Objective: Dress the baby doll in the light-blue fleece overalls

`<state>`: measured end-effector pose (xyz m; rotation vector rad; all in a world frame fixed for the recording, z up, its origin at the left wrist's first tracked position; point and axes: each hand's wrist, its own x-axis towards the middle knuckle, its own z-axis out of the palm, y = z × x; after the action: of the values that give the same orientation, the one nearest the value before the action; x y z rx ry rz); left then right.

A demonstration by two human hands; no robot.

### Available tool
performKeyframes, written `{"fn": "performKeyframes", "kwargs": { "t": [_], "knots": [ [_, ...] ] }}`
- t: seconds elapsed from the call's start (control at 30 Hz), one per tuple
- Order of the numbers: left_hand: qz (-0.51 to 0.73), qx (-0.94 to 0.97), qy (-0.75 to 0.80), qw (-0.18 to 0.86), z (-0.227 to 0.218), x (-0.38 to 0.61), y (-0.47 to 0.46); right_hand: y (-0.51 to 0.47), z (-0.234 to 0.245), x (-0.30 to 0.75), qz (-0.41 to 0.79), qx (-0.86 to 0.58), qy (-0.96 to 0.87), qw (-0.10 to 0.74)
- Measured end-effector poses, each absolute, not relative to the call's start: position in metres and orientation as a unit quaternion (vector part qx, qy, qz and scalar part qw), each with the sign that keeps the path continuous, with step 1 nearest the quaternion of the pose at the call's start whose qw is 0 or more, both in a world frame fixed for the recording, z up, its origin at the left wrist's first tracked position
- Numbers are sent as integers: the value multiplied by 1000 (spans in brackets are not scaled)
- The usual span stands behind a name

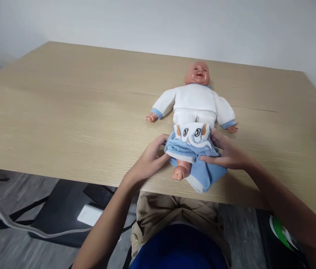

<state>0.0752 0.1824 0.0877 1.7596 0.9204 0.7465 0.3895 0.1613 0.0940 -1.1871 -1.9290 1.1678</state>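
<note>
Pinching the bunched, elephant-faced, blue-and-white fleecy trousers at one side with the left hand, at the other with the right hand. Holding them over the legs of a white-clad pink plastic baby doll, face-up on the pale wood-grain counter.

I can make out no readable text, label, brand, number or sign on any of the things in front of me.
</note>
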Motion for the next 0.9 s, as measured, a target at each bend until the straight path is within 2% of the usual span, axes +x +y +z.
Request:
{"fn": "performKeyframes", "kwargs": {
  "t": [0.13, 0.3, 0.43, 0.6, 0.67, 0.77, 0.9],
  "knots": [
    [327, 737, 366, 465, 84, 67, 185, 164, 79, 402, 471, -419, -691, 353],
    [384, 771, 324, 392, 93, 76, 201, 170, 75, 405, 518, -418, -651, 364],
    [295, 835, 345, 310, 122, 103, 224, 172, 69, 405, 601, -432, -548, 388],
    [169, 897, 294, 283, 152, 137, 254, 174, 61, 405, 635, -438, -486, 410],
    [110, 908, 271, 300, 161, 149, 265, 174, 60, 404, 641, -436, -480, 410],
    [34, 894, 198, 401, 170, 165, 279, 175, 61, 407, 654, -422, -486, 397],
    [-13, 849, 111, 516, 167, 179, 297, 176, 69, 419, 677, -383, -536, 329]
  ]
}}
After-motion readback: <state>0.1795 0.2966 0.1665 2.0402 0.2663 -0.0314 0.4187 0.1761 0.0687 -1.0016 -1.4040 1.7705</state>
